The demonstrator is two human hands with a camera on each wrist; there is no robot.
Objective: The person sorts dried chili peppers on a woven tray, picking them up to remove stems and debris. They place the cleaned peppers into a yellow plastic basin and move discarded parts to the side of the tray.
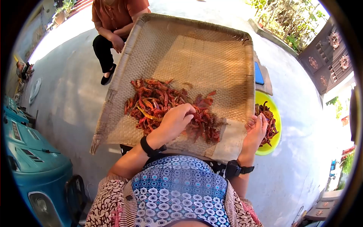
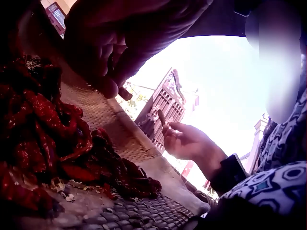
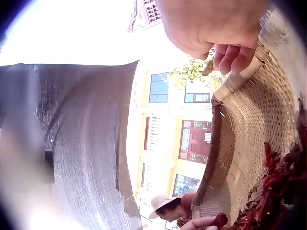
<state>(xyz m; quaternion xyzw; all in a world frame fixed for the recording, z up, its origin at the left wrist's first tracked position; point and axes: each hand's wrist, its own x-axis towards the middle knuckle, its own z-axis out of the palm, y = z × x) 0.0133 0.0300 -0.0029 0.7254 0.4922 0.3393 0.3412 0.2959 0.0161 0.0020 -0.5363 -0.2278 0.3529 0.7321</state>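
Red chillies (image 1: 157, 99), probably light and brittle, best taken mid-pod, are pinched singly by left hand (image 1: 174, 120) and right hand (image 1: 256, 131).

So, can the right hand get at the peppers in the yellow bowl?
Probably yes: the right hand is near the yellow bowl and the peppers lie uncovered, though the hand seems to pinch a small piece.

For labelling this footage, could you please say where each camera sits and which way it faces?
Head: on the head, facing forward and down at the woven tray; left hand, right hand and forearms show.
Left wrist: worn there, facing across the red peppers; left hand at top, right beyond.
Right wrist: worn there, facing along the tray's edge; right hand at top, part of left below.
The wrist views share tray and peppers.
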